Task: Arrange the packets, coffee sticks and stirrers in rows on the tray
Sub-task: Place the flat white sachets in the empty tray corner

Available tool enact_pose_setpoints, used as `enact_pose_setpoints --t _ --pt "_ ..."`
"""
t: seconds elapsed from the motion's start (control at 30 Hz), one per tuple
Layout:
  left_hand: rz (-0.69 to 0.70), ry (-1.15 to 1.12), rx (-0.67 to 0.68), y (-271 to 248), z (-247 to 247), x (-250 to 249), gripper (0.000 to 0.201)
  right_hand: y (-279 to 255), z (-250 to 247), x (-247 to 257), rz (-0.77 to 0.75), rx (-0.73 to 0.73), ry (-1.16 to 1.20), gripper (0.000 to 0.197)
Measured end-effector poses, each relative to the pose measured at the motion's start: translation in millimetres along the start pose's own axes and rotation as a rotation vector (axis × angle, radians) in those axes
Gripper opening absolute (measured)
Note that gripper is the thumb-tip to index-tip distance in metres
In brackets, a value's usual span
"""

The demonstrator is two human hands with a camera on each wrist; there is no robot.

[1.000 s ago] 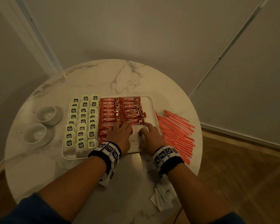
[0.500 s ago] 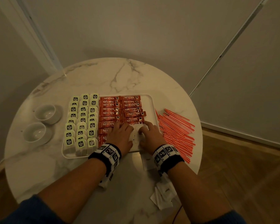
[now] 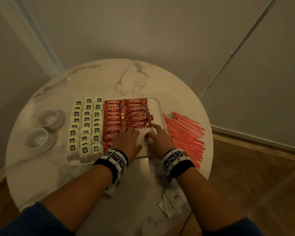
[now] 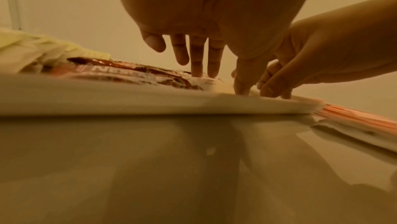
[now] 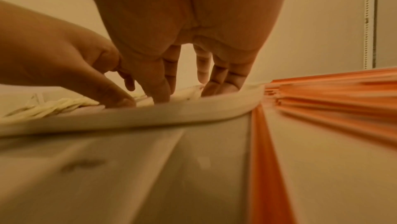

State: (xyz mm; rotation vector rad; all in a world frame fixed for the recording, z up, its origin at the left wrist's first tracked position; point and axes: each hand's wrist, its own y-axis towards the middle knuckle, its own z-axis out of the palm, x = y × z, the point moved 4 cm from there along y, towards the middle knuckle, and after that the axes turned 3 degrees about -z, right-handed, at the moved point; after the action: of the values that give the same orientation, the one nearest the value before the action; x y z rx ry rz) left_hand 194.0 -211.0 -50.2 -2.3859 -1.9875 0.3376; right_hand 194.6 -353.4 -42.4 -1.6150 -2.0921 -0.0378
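Both hands barely shifted: left hand point(image 3: 127, 139), right hand point(image 3: 157, 139), fingers straight, pressing white packets point(image 3: 143, 142) near tray point(image 3: 157, 103) front edge.

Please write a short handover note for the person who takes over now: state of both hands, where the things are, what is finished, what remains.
Left hand: fingers straight, pressing the white packets at the tray's near right part.
Right hand: same, fingertips down on those packets.
Tray: three columns of tea bags on its left side, two columns of coffee sticks in the middle.
Done: tea bags and coffee sticks in rows.
Left: finish the white packet row; loose white packets lie on the table near the edge; the red stirrers are piled off the tray, on its right side.
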Motion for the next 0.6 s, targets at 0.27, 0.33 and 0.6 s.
enact_pose_setpoints --t 0.27,0.33,0.6 --pt "0.202 -0.268 0.065 -27.3 -18.9 -35.1 0.04 -76.2 -49.3 -43.3 0.182 -0.308 0.34 0.013" --pt "0.249 -0.262 0.203 -40.0 -8.8 -50.7 0.033 -105.9 -44.1 -55.4 0.27 -0.229 0.341 0.007" --pt "0.259 0.023 0.226 -61.1 9.6 -83.4 0.035 -154.7 11.9 -68.5 0.43 0.033 0.072 0.025"
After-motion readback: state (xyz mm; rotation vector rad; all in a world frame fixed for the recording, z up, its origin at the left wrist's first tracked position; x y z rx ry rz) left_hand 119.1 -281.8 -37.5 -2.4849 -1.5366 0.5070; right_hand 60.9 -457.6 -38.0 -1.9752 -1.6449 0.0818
